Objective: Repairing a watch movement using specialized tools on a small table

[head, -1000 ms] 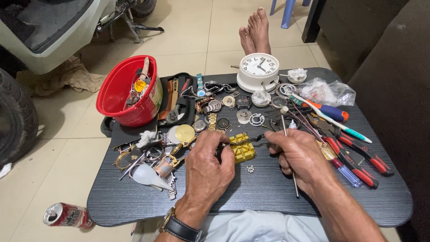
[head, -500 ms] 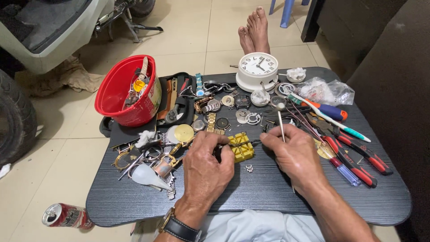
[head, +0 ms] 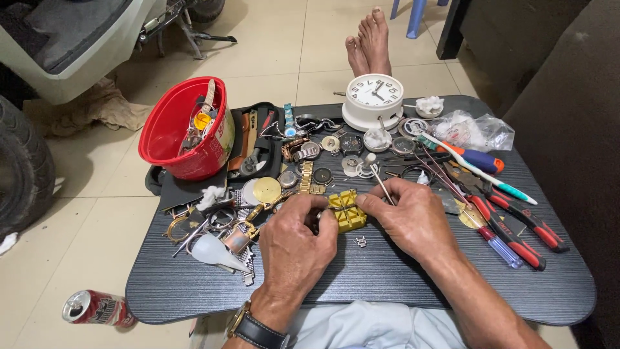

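Observation:
A small yellow plastic holder block (head: pixel 347 210) sits in the middle of the dark lap table (head: pixel 387 284). My left hand (head: pixel 298 242) grips its left side, fingers curled over a watch band piece there. My right hand (head: pixel 405 218) pinches the block's right edge and holds a thin metal pin tool (head: pixel 381 183) that sticks up and away. A tiny metal link (head: pixel 360 242) lies just below the block. A wristwatch with a dark strap is on my left wrist (head: pixel 258 331).
A red bucket (head: pixel 187 129) of parts stands at the back left. A white clock (head: pixel 374 98), loose watches, a toothbrush (head: pixel 478 169) and red-handled pliers and screwdrivers (head: pixel 516 226) crowd the back and right. A drink can (head: pixel 97 307) lies on the tiled floor. Bare feet (head: pixel 368 42) rest beyond the table.
Both hands have closed in on the yellow block. My right hand has swung the pin tool from lying flat to pointing up.

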